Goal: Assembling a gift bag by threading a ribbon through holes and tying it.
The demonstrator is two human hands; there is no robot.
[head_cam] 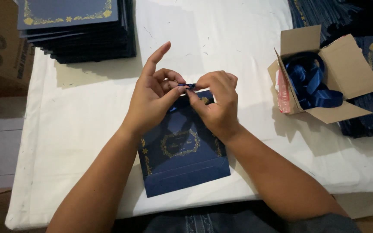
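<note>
Left hand and right hand both pinch thin dark-blue satin ribbon at top of navy gold-printed card envelope, flat on white-covered desk. Bow-tying step apparently; next probably needs pulling loops snug.

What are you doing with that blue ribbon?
A person sits at a table covered in a white cloth. The left hand and right hand both pinch a small piece of blue ribbon between the fingertips, right above the top of a dark blue card with gold trim. A stack of similar cards lies at the far left, and an open box of blue ribbon sits at the right.
</note>
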